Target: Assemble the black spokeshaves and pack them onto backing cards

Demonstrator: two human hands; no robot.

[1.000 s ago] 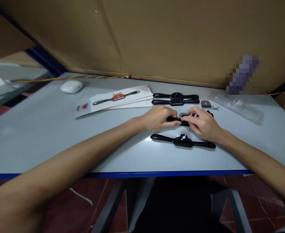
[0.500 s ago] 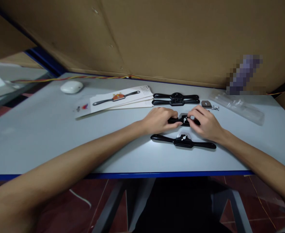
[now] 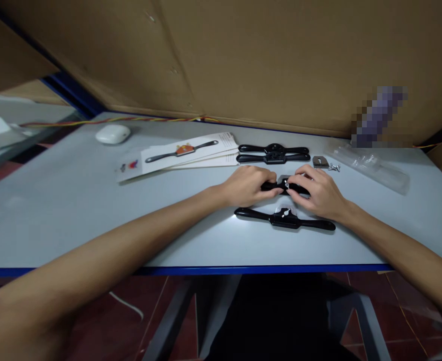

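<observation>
My left hand (image 3: 248, 185) grips the left handle of a black spokeshave (image 3: 284, 186) that rests on the pale table (image 3: 74, 210). My right hand (image 3: 316, 192) covers its right handle, with thumb and forefinger pinched on a small silver screw at the tool's middle. A second black spokeshave (image 3: 284, 219) lies just in front of my hands, nearer to me. Two more black spokeshaves (image 3: 273, 153) lie side by side behind my hands.
Printed leaflets (image 3: 181, 153) showing the tool lie at the back left, beside a white rounded object (image 3: 112, 134). A small metal blade with screws (image 3: 321, 162) and a clear plastic bag (image 3: 369, 164) sit at the back right. Cardboard walls (image 3: 266, 60) close the back.
My right fingers have shifted inward onto the screw at the middle of the held spokeshave. My left hand keeps its grip and nothing else has moved.
</observation>
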